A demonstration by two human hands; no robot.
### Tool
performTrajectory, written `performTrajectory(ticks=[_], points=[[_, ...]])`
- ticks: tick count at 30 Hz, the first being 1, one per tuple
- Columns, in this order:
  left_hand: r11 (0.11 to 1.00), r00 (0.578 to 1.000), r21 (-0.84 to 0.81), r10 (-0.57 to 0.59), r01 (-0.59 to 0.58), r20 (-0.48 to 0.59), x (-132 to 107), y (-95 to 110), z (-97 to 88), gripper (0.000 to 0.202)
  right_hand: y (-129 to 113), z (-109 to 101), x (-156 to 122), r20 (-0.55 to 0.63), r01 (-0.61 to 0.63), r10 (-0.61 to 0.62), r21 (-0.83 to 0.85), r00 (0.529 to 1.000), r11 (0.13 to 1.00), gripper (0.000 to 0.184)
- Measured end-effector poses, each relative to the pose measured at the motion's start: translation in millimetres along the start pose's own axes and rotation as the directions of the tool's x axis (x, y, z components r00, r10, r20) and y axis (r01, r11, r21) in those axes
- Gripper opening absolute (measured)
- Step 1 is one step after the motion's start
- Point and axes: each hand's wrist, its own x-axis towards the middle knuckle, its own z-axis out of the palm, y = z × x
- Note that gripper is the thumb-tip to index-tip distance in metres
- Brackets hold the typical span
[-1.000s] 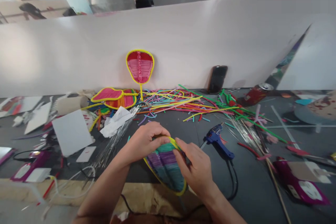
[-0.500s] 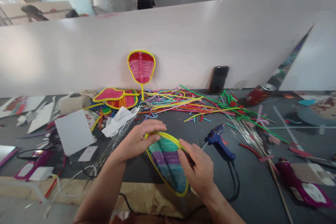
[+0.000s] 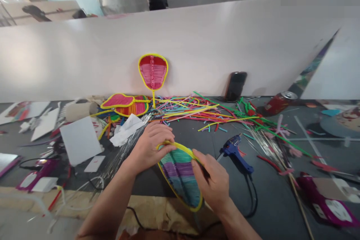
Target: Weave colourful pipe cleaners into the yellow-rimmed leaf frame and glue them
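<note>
The striped piece (image 3: 177, 169), banded in teal, purple and blue inside a yellow rim (image 3: 182, 147), is held tilted over the near edge of the desk (image 3: 188, 133), between the 2 hands; the left hand (image 3: 152, 142) has its grip clamped on the rim at the piece's 11 o'clock, fingers curled over the top; the right hand (image 3: 212, 180) pinches the rim at 1 o'clock; both thumbs lie on the striped face; just now the left hand has slid from beside the right fingertips to 11 o'clock, baring a stretch of yellow between them, while the right has stayed nearly put; this suggests the rim is being pressed or evened along its length, the right grip serving as anchor.

From the piece, the blue glue gun (image 3: 237, 153) lies at 2 o'clock, near the right hand but untouched; coloured stems (image 3: 185, 110) lie heaped at 12; a pink fan shape (image 3: 153, 73) stands at 11, before the white board (image 3: 197, 52); silver wires (image 3: 123, 157) lie at 10, near the left hand.
</note>
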Motion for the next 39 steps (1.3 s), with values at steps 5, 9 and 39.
performTrajectory(ticks=[5,9,39], points=[[0.972,0.982,-0.136,-0.191,0.190,0.005,-8.8,-5.5,1.0,0.013,5.3,1.3,-4.6,0.018,-0.022,0.023,-0.003,1.000,1.000,0.022],[0.918,0.926,-0.138,-0.378,0.372,-0.018,-20.2,-13.7,4.5,0.020,8.9,0.2,-8.6,0.011,-0.038,0.039,-0.031,0.999,0.999,0.022],[0.527,0.722,0.515,-0.617,0.675,-0.315,-70.9,-72.4,-49.5,0.034,10.0,-0.6,-5.9,-0.026,-0.100,0.099,-0.037,0.995,0.994,0.020]])
